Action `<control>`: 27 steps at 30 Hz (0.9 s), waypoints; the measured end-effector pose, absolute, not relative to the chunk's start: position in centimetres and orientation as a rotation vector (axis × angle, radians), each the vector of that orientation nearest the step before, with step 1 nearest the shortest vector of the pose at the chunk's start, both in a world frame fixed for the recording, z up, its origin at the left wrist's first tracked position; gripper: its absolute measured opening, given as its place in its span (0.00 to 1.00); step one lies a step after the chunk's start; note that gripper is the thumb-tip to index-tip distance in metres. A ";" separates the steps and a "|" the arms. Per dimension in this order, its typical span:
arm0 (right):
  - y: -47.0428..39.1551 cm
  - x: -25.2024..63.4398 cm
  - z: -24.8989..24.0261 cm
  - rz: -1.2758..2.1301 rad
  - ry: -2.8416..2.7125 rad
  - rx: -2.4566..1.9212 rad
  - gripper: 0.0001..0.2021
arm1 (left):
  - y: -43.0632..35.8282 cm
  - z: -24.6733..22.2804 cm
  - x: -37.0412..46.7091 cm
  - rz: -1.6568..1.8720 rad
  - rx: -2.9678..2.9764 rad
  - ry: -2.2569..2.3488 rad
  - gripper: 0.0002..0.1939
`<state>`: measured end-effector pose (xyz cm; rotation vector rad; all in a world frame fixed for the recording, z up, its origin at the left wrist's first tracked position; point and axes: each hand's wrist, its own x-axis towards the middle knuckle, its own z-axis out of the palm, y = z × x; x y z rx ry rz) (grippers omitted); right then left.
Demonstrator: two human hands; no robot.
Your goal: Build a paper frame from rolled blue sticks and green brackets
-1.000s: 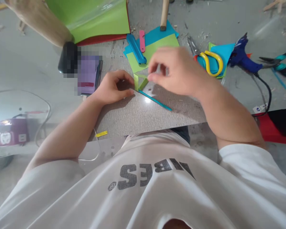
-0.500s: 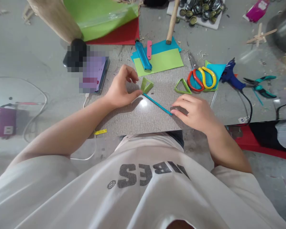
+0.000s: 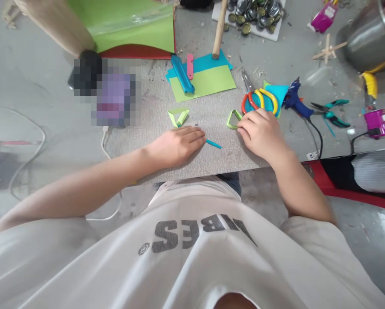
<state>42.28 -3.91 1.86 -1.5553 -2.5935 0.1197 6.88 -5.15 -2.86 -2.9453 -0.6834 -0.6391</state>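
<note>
My left hand lies over a thin blue paper strip on the table, fingers stretched out and flat, hiding the strip's middle. Just beyond those fingers, a folded green paper triangle stands at the strip's far end. A second green paper triangle is to the right, its right corner between the fingertips of my right hand. That hand's fingers are bent and closed. Scissors with red and yellow handles lie right behind my right hand, partly covered by it.
Behind are green and blue paper sheets with a blue cutter and a pink piece. To the right lie a blue glue gun and pliers. A phone is at left; bottle caps lie at the back.
My left hand has moved from the strip's far end to lie flat over its middle. My right hand has left the near end and reached the right green triangle. The view has shifted.
</note>
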 end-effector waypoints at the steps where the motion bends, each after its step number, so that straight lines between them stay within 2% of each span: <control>1: -4.0 42.2 1.8 0.106 -2.621 -1.551 0.19 | -5.1 -2.8 6.8 -0.629 -2.917 -0.712 0.18; 13: -5.4 42.2 3.1 -0.096 -2.746 -1.222 0.18 | -4.5 -1.5 7.6 -0.441 -2.739 -0.712 0.22; 20: -5.5 42.2 4.4 -0.073 -2.694 -1.119 0.16 | -4.5 -2.5 7.2 -0.534 -2.829 -0.880 0.19; 27: -6.4 40.1 5.4 0.007 -2.738 -0.943 0.18 | -4.8 -2.7 7.5 -0.510 -2.867 -0.925 0.18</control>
